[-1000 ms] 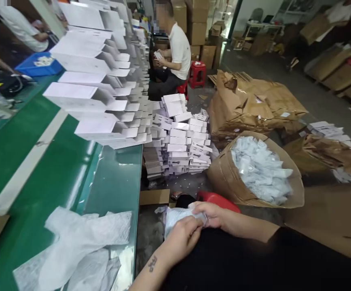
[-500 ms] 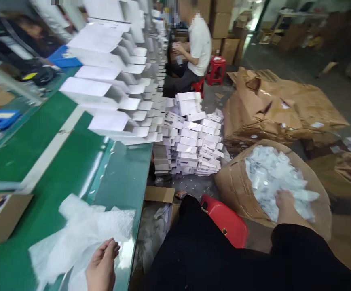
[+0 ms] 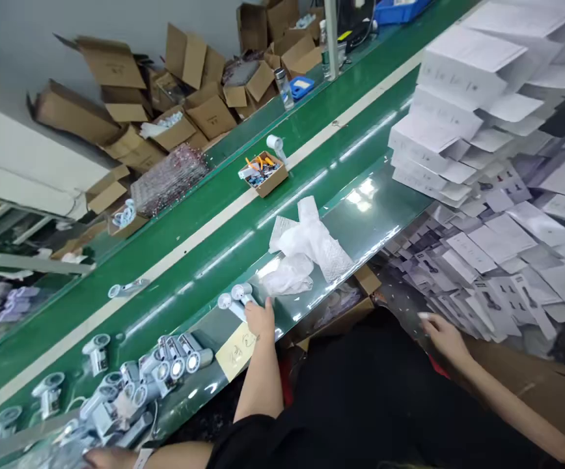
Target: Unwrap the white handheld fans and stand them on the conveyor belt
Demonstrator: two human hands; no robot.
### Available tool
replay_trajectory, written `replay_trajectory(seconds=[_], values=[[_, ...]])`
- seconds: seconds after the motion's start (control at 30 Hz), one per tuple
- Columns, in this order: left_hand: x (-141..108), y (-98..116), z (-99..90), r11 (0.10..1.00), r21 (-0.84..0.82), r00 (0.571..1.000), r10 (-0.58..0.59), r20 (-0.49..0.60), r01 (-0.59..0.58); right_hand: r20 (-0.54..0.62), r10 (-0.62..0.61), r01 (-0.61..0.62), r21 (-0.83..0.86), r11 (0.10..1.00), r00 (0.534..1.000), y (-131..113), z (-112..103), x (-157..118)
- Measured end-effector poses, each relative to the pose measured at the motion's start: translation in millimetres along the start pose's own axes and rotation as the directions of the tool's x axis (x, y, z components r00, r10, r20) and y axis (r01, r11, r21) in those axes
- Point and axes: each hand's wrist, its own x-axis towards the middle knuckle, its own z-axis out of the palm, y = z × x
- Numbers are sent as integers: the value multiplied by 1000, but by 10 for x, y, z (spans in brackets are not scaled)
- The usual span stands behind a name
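My left hand (image 3: 260, 320) is at the bench edge, its fingers closed around the handle end of a pale blue-grey hair dryer (image 3: 242, 293). A second hair dryer (image 3: 228, 303) lies right beside it, heads pointing away from me. Off to the right, my right hand (image 3: 443, 337) is in the air in front of the stacked white boxes, fingers drawn together with a small white spot at the tips that I cannot make out. White bubble-wrap bags (image 3: 312, 241) lie crumpled on the bench just beyond my left hand.
A heap of hair dryers (image 3: 131, 378) covers the lower left, where another person's hand (image 3: 111, 457) with a wristband reaches in. A handwritten yellow note (image 3: 236, 350) lies on the bench edge. A small carton (image 3: 267, 177) sits on the green belt (image 3: 214, 260). White boxes (image 3: 453, 124) are stacked right.
My view has turned left along the bench. My right hand has come out of the bin of bubble bags. My left hand has gone from beside the bubble wrap to the hair dryer.
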Motion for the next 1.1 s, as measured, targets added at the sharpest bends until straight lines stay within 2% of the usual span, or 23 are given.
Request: replay_trajectory(seconds=[0.03,0.1,0.17,0.2,0.27,0.33,0.4,0.47,0.5,0.53,0.57,0.6,0.63,0.7,0.77,0.83,0.9,1.0,1.07,1.1], values=[[59,-9,-12,999,7,999,-46,27,46,92,-17,14,25,1000,996,-239,164,163],[230,-35,-86,994,3,989,-113,99,113,197,-65,41,123,992,978,-700,469,377],[413,-84,-203,990,-13,974,-137,181,142,287,-105,39,226,973,952,-1117,759,434],[478,-114,-265,989,-28,967,-138,212,147,376,-112,8,268,964,920,-1302,900,414],[486,-164,-376,988,-59,961,-127,244,146,581,-105,-119,335,935,807,-1621,1167,314],[287,-168,-442,979,-166,963,-75,258,121,702,-103,-208,342,916,705,-1875,1407,192],[-94,-98,-450,909,-405,953,34,301,95,796,-83,-358,360,862,600,-2071,1606,102],[-530,61,-396,744,-653,890,194,413,141,870,-78,-552,375,745,487,-2203,1740,71],[-716,172,-347,680,-713,822,302,482,168,888,-82,-623,381,683,453,-2243,1772,81],[-855,300,-287,630,-751,752,394,528,197,886,-83,-662,400,635,455,-2264,1776,109],[-936,442,-215,578,-785,723,441,531,223,865,-78,-664,436,607,496,-2266,1751,153],[-957,594,-133,543,-810,729,459,508,222,832,-65,-651,477,590,551,-2251,1696,210],[-921,751,-45,542,-820,767,444,464,183,793,-36,-634,514,578,609,-2222,1614,277],[-727,1064,140,635,-772,864,364,348,44,718,47,-609,552,569,694,-2132,1391,408],[-470,1331,313,761,-646,910,305,282,-55,692,112,-604,526,599,713,-2026,1142,497],[-253,1506,437,826,-562,928,249,276,-54,716,124,-609,474,636,687,-1922,927,515],[-129,1557,482,850,-526,933,220,285,-40,763,103,-619,429,657,638,-1837,781,473],[-128,1416,382,859,-506,935,243,257,-84,817,85,-660,394,640,570,-1788,699,382],[-229,1233,235,822,-530,923,343,171,-207,862,48,-691,370,621,505,-1839,729,355],[-302,1134,151,783,-549,901,419,115,-294,887,16,-702,353,619,461,-1894,769,358]])
